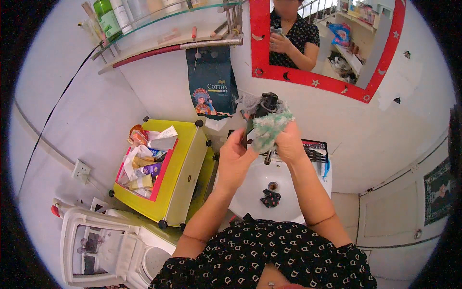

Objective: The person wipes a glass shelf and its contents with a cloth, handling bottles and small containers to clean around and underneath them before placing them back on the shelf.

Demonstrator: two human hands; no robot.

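My right hand (289, 143) is closed on a green and white cloth (272, 128), bunched up above the back of the sink. Just beyond the cloth shows a black pump top (269, 102); whether it is touching the cloth I cannot tell. My left hand (235, 156) is beside the cloth on the left, its thumb and fingers apart in a curve. A dark object shows in the gap, partly hidden. Beneath both hands is the white sink (250, 190), with a small black patterned cloth item (270, 198) near the drain. The faucet (268, 157) is partly covered by my hands and the cloth.
A yellow-green cabinet (187, 166) at the left bears an open box of tubes and packets (144, 168). Above are a glass shelf (163, 21) with bottles, a hanging dark cotton bag (211, 79) and a red-framed mirror (315, 82). A white toilet (122, 245) stands lower left.
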